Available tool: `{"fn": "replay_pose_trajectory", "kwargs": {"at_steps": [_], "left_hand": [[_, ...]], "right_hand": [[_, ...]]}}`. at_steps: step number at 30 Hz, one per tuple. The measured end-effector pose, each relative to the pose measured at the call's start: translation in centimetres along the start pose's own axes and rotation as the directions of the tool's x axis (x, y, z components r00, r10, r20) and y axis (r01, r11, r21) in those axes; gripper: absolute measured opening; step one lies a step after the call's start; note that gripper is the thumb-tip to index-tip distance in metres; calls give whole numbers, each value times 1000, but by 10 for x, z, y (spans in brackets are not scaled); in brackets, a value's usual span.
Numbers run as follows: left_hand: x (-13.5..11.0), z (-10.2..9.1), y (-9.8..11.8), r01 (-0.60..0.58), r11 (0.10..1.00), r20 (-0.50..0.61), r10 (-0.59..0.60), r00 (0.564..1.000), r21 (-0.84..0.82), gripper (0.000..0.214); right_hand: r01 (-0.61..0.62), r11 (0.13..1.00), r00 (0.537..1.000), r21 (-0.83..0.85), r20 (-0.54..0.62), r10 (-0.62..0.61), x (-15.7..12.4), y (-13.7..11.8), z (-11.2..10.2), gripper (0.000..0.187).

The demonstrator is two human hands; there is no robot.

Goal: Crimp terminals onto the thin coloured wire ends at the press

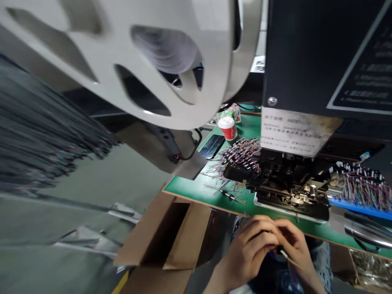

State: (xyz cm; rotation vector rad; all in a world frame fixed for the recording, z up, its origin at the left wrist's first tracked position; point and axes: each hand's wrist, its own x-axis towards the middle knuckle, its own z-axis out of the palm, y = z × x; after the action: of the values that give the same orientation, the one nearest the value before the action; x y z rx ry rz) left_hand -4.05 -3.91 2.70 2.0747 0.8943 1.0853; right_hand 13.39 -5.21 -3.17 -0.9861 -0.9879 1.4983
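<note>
My left hand and my right hand are close together below the front edge of the green bench, over my lap. Both have their fingers curled and pinched on a small wire piece held between them; a thin pale end sticks out under my right fingers. Just above the hands sits the black metal head of a crimping machine. Bundles of thin coloured wires lie on the bench left of the machine head.
A large grey reel fills the upper left. More coloured wires sit on a blue tray at right. A red cup and a dark phone lie at the back. An open cardboard box stands below the bench.
</note>
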Motion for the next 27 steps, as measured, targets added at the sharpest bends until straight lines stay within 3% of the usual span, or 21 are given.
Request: {"fn": "replay_pose_trajectory", "kwargs": {"at_steps": [4, 6, 9, 12, 14, 17, 20, 27], "left_hand": [[5, 26, -2, 170, 968, -137, -197, 971, -186, 13], [7, 35, -10, 275, 903, -60, -311, 949, -329, 13], [9, 48, -21, 417, 737, 125, -418, 900, -532, 22], [6, 58, -27, 517, 645, 209, -494, 844, -563, 31], [3, 60, -28, 529, 657, 198, -512, 836, -538, 32], [0, 58, -29, 466, 693, 118, -488, 865, -550, 32], [3, 55, -28, 422, 708, 91, -455, 886, -566, 42], [5, 62, -31, 500, 680, 91, -542, 835, -536, 36]], "right_hand": [[62, 998, 977, -2, -204, -61, -16, -6, -16, 28], [61, 998, 969, -12, -239, -62, -22, -8, -23, 35], [84, 996, 974, -41, -209, -90, -22, -10, -28, 30], [94, 995, 985, 40, -148, -87, -18, -12, -27, 30], [85, 989, 984, 119, -168, -64, -16, -12, -27, 32], [43, 979, 974, 198, -225, 3, -15, -6, -28, 34], [-8, 977, 984, 213, -170, 45, -17, -2, -30, 34], [-34, 980, 994, 194, -94, 54, -21, -14, -29, 27]]}}
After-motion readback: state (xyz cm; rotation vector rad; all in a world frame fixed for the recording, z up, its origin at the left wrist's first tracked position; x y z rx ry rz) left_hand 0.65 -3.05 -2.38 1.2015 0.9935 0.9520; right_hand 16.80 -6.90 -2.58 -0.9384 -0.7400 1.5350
